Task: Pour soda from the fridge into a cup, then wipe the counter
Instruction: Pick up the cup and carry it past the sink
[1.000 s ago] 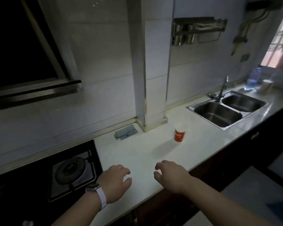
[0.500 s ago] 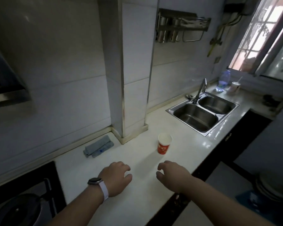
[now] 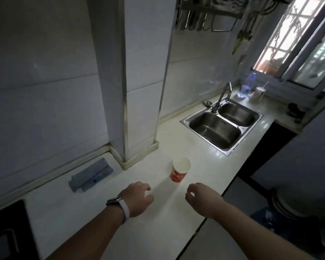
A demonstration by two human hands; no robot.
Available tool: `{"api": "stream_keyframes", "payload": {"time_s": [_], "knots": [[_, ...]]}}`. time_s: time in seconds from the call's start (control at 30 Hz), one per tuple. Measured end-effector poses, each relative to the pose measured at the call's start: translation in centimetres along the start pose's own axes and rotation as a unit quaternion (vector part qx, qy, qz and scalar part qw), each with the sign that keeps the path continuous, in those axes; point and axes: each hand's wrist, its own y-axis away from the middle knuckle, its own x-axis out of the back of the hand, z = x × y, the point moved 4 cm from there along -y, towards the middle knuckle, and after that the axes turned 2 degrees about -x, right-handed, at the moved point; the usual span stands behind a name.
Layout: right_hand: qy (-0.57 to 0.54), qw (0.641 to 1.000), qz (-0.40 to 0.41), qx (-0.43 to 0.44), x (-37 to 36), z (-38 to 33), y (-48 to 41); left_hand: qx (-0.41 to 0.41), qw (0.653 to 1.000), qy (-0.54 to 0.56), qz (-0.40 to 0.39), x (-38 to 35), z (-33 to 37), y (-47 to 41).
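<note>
The red paper cup (image 3: 180, 169) stood upright on the white worktop (image 3: 158, 231), just past the two hands and between them, touching neither. The left hand (image 3: 137, 198), with a watch (image 3: 114, 200) on its wrist, and the right hand (image 3: 202, 197) were held over the worktop with loosely bent fingers, holding nothing. A folded grey-blue cloth (image 3: 91, 174) lay to the left by the wall (image 3: 45, 109). The steel sink (image 3: 241, 129) sat farther right.

We see a double steel sink (image 3: 214, 132) with its faucet (image 3: 220, 98), a clear bottle (image 3: 246, 87) beyond, near the window (image 3: 296, 45).
</note>
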Motion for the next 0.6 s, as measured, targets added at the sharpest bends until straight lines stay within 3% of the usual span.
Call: {"api": "stream_keyframes", "payload": {"time_s": [0.37,0.5,0.6], "knots": [[-0.082,0.992,-0.097,-0.012,-4.5,5.6,-9.2,0.103,0.982,0.159,-0.006,-4.7,2.4,-7.6],[-0.165,0.976,-0.137,-0.044,-5.8,8.3,-12.9,0.141,0.964,0.225,0.023,-6.3,4.1,-10.3],[-0.296,0.937,-0.146,-0.116,-6.4,9.9,-15.3,0.161,0.945,0.28,0.041,-6.9,5.4,-12.3]]}}
